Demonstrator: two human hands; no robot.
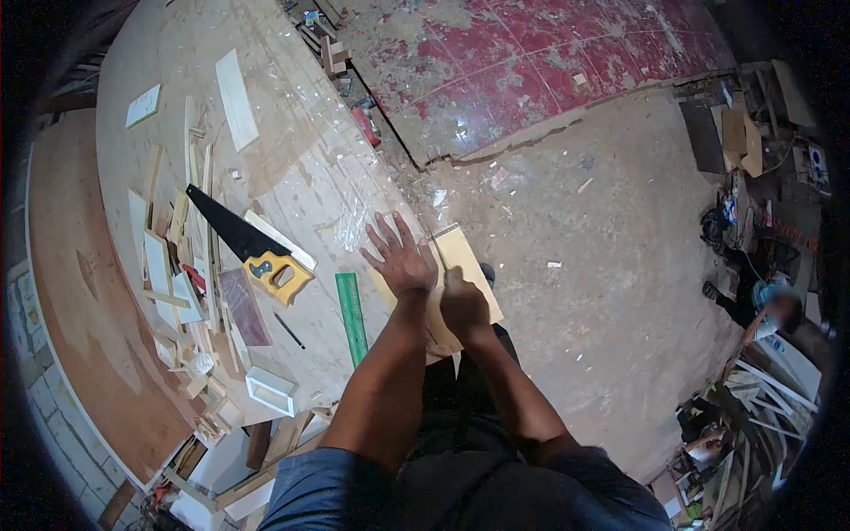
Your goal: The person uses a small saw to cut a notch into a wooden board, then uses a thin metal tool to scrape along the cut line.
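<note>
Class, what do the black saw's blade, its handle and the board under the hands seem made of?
Blade: likely steel with a dark coating, being flat and evenly black. Handle: probably moulded plastic, smooth, mostly yellow. Board: seemingly unpainted wood or plywood, with a pale tan face.

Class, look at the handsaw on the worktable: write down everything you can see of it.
The handsaw has a long black blade narrowing to a tip with a small hole, and a looped yellow handle with a greyish patch near the blade. It looks like metal and plastic. It lies on its side on the pale worktable, handle towards the person, beside a pale strip and a brownish-purple rectangular piece. Neither hand touches it. Its teeth are too small to make out.
</note>
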